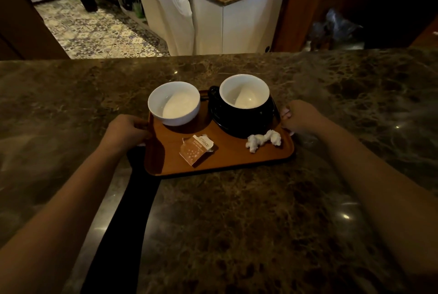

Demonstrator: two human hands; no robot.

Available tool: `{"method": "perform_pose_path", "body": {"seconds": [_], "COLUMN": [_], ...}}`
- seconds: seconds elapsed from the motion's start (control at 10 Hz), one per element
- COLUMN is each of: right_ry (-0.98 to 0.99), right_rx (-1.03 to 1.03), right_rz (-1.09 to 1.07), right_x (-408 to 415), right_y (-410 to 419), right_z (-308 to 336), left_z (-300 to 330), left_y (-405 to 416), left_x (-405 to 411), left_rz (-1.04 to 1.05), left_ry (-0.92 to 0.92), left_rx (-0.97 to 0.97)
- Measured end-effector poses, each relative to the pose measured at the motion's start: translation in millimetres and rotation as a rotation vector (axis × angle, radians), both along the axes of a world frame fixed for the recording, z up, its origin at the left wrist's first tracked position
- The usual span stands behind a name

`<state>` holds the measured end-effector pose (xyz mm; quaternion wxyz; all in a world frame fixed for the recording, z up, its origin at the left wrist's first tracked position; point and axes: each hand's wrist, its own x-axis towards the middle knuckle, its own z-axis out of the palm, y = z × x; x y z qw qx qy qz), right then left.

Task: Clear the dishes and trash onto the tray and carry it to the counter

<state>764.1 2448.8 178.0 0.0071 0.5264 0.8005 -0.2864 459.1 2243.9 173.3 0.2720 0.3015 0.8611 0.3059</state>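
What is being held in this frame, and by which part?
The tray, gripped at its two short edges: left hand on the left edge, right hand on the right edge.

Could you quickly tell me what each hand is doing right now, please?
Left hand: closed on the left edge of the tray.
Right hand: closed on the tray's right edge.
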Motion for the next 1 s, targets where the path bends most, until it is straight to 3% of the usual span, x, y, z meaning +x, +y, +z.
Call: {"method": "perform_pose_path", "body": {"seconds": [0.3, 0.5, 0.8, 1.0], "right_ry": [0.161, 0.123, 0.239, 0.124], "right_rx": [0.159, 0.277, 0.169, 0.268], "right_rz": [-0.124, -0.1, -0.136, -0.104], "right_x": [3, 3, 24, 40], "right_y": [-5, -19, -35, -74], "right_z": [-12, -15, -10, 4], "left_z": [-6, -9, -6, -1], "left_y": [-6, -15, -37, -77], "left_x": [11, 21, 29, 37], "left_rz": [0.114, 0.154, 0.078, -0.036], "left_ry": [0.101, 0.12, 0.024, 0.111], "left_rx": [0.114, 0.17, 0.187, 0.105]}}
